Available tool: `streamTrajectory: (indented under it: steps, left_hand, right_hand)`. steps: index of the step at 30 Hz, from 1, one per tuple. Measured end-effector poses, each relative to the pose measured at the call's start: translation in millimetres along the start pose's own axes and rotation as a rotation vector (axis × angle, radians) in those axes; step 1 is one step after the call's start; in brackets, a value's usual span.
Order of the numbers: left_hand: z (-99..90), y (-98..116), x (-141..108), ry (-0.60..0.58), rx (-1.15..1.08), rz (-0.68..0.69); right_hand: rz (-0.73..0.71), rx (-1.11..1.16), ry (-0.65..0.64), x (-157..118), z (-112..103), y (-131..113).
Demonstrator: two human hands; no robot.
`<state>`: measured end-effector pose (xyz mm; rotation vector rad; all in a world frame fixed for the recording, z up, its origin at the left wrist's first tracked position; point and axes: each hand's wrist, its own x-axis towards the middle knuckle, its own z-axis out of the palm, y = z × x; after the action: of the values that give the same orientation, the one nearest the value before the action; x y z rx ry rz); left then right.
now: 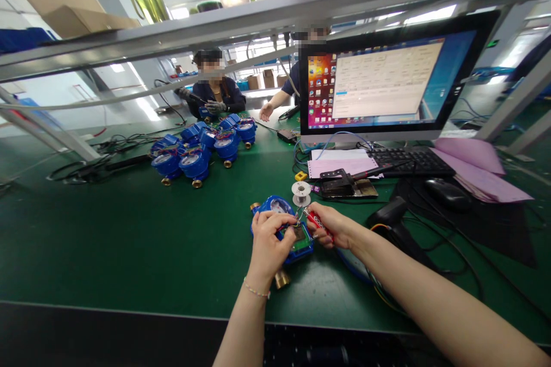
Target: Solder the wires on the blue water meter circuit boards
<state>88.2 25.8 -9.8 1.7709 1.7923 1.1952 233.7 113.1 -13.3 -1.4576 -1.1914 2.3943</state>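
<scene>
A blue water meter (275, 205) with brass ends lies on the green table in front of me, its box uncovered to show a green circuit board (302, 239). My left hand (270, 236) rests over the meter, thumb and forefinger closed round thin wires (300, 213) that rise from the board. In my right hand (331, 223) is a red lighter (317, 222) with white lettering. Its metal tip points left, close to the wires; whether a flame burns I cannot tell. Just beyond stands a spool of solder wire (301, 193).
More blue water meters (196, 161) stand at the back left. On the right are a monitor (379, 80), keyboard (408, 160), mouse (447, 194), a black scanner (387, 215) with cables, and a soldering iron (365, 174) near its stand. Two people sit across the table.
</scene>
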Motion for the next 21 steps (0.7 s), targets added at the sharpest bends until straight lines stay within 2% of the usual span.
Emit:
streamTrajectory:
  steps: [21]
  left_hand:
    - [-0.2,2.1,1.2,0.008,0.011,0.001]
  right_hand:
    - [-0.001,0.056,0.048,-4.1,4.0,-1.5]
